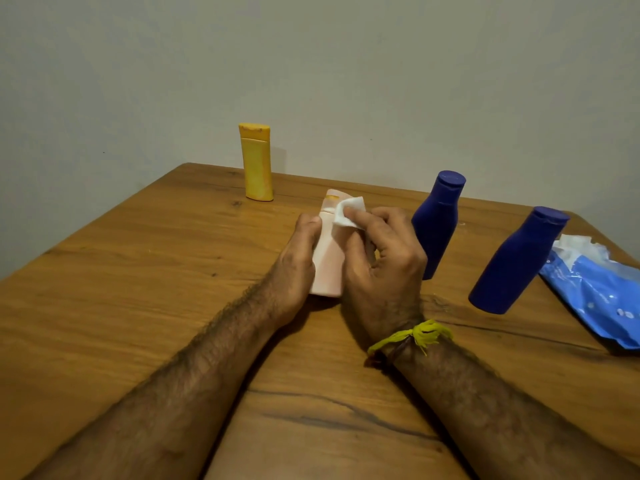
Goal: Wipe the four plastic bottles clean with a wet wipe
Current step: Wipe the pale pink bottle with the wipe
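At the near edge of a wooden table [138, 306], two bare forearms reach forward side by side, the right wrist tied with a yellow thread band [412, 336]. Just beyond the wrists, the left hand [298, 261] grips the left side of a pale pink bottle [327, 258], its thumb lying along the bottle's upper body while the curled fingers go out of sight behind it. The bottle stands upright on the table between the two hands, its base touching the wood. The right hand [381, 268] closes around the bottle's right side, and its index finger and thumb pinch a folded white wet wipe [349, 213] against the bottle's shoulder, just under the cap; one corner of the wipe sticks up beside the cap.

To the right of the hands, a dark blue bottle [438, 223] stands just beside the right knuckles, cap on. Farther right and nearer the table's right edge stands a second dark blue bottle [516, 261], also capped. Touching or nearly touching its far side, a blue and white wipes packet [595, 292] lies flat, its opened end crumpled.

Toward the back of the table, well apart from the others, a yellow bottle [257, 162] stands upright near the far edge. Behind it rises a plain pale wall [346, 64].
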